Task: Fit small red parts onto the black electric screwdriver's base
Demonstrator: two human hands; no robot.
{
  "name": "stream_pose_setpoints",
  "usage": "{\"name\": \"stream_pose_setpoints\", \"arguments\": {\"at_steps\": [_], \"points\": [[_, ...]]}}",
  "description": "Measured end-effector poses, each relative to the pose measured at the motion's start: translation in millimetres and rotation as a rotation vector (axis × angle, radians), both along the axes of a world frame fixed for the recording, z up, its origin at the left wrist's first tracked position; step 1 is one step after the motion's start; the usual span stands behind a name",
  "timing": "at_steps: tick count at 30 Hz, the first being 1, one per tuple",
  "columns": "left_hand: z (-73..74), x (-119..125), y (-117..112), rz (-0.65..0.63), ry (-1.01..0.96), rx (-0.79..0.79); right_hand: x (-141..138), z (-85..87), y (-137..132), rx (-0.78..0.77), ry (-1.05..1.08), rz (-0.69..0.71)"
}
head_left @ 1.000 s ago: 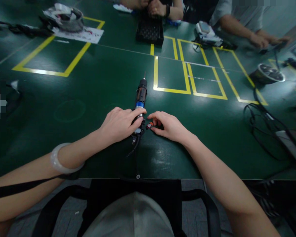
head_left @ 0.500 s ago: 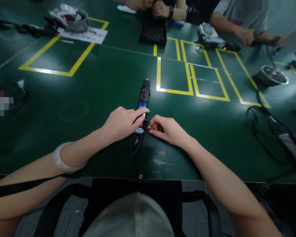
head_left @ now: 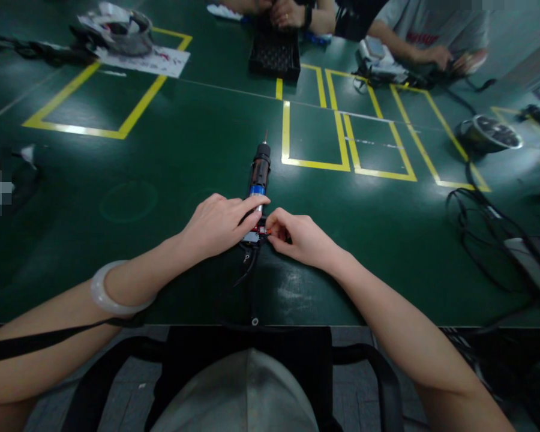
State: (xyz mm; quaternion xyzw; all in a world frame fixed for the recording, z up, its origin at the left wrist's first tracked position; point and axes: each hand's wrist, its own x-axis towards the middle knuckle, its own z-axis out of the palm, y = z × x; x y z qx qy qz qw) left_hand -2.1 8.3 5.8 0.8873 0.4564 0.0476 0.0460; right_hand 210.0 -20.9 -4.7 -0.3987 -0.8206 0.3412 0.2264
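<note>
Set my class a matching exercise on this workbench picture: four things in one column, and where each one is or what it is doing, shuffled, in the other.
Things
1. Left hand
2. Right hand
3. Black tray
4. Bangle

Places and states
A. Beneath a co-worker's hands
B. Pale, around the left forearm
C. Lying over the body of the power screwdriver
D. Fingers pinching a small orange part

Right pairs: 1-C, 2-D, 3-A, 4-B
</note>
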Motion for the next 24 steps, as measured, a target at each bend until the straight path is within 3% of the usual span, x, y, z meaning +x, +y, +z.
{"name": "stream_pose_setpoints", "arguments": {"at_steps": [13,24], "points": [[4.4,0.9,-1.7,0.005,0.038,-0.037,1.0,-2.2,-1.1,-0.067,0.152,0.034],[7.1,0.8,0.3,0.019,0.043,-0.1,5.6,-6.5,3.2,-0.006,0.13,0.037]]}}
